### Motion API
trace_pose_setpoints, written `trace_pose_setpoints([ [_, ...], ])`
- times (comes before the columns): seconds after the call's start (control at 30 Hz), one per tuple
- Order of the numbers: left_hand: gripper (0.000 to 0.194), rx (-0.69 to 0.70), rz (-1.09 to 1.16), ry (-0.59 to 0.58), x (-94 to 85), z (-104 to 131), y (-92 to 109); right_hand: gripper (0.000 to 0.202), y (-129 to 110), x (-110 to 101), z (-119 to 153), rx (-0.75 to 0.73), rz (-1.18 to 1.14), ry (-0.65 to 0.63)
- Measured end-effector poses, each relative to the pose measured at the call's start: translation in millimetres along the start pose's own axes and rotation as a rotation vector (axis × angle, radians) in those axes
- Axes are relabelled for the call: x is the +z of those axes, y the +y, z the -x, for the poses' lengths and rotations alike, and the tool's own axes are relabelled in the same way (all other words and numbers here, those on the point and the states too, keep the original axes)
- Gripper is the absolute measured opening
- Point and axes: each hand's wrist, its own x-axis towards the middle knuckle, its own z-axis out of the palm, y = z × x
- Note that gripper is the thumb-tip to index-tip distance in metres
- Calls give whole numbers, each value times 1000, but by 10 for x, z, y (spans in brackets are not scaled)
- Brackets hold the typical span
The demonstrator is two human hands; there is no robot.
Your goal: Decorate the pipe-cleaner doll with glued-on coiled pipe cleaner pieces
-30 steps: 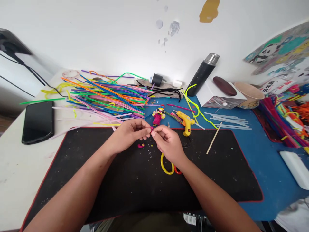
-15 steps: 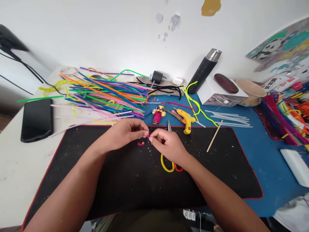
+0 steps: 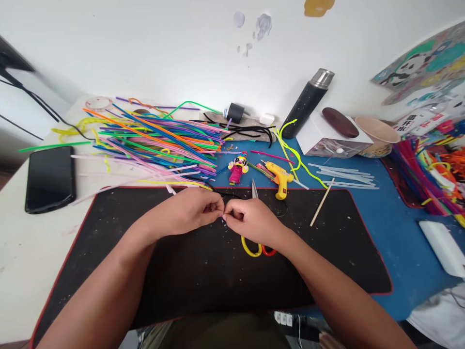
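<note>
My left hand (image 3: 198, 208) and my right hand (image 3: 252, 218) meet fingertip to fingertip over the black mat (image 3: 218, 281). Both are closed in a pinch on a tiny pink piece of pipe cleaner (image 3: 223, 216), nearly all of it hidden by the fingers. Under my right hand lie scissors (image 3: 251, 249) with yellow and red handles, their blades pointing away from me. Just beyond the hands is a small doll (image 3: 238, 169) with a magenta body, yellow hands and a blue-and-red top. A yellow glue gun (image 3: 279, 179) rests to the doll's right.
Many coloured pipe cleaners (image 3: 163, 140) are heaped at the back left, beside a black phone (image 3: 50, 178). A wooden stick (image 3: 322, 202) and clear glue sticks (image 3: 348, 177) lie to the right. Behind them stand a dark thermos (image 3: 307, 104), a white box (image 3: 327, 135) and a bowl (image 3: 378, 133).
Both hands have shifted slightly down and closed together, covering more of the pink piece. The small curled pink bit beside my left fingers is now out of sight. The view has tilted slightly.
</note>
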Motion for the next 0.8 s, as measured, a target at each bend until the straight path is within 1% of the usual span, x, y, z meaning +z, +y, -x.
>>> trace_pose_setpoints([
  [0.07, 17, 24, -32, -8, 21, -12, 16, 14, 3, -4, 5, -11, 47, -13],
  [0.13, 18, 18, -4, 40, 21, -17, 27, 16, 1, -10, 5, -7, 45, -1],
  [0.23, 23, -50, 145, 140, -19, -1, 21, 11, -14, -30, -6, 32, -50, 51],
  [0.3, 27, -95, 222, 159, -57, 17, 4, 9, -32, -49, -15, 49, -102, 77],
  [0.43, 30, -120, 185, 152, -100, 33, -23, 11, -63, -69, -16, 49, -127, 89],
  [0.57, 27, -109, 138, 129, -86, 22, -17, 11, -60, -61, -7, 51, -128, 94],
  [0.8, 29, -110, 167, 123, -69, 13, 0, 10, -43, -33, -10, 37, -114, 88],
])
